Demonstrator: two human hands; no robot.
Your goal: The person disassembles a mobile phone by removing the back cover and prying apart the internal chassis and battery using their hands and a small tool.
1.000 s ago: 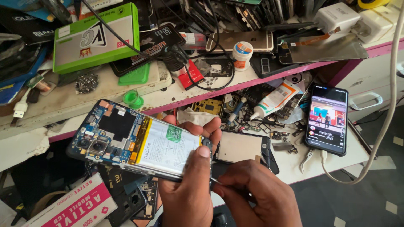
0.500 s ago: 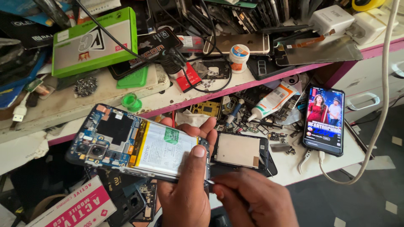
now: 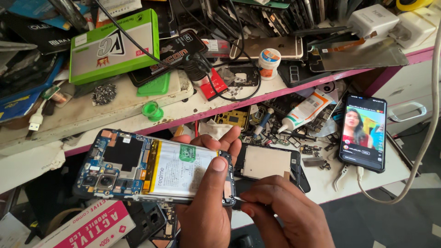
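White battery faces up in the opened phone (image 3: 151,167), long axis running 9 to 3 o'clock | left hand (image 3: 206,202) grips its 3 o'clock end, thumb on top | right hand (image 3: 287,213) pinches a thin tool (image 3: 240,199) at that lower corner (tip barely visible) | shelf edge (image 3: 285,92) close at 12, open floor at 4.

The scene is bright and evenly lit from above, with soft shadows gathering under the shelf edge (image 3: 257,98) and in the dark lower left corner. Mild glare sits on the metal plate (image 3: 367,54) at the upper right, and the lit phone screen (image 3: 364,132) glows sharply. Focus holds across the middle, while straight lines bow slightly near the frame edges
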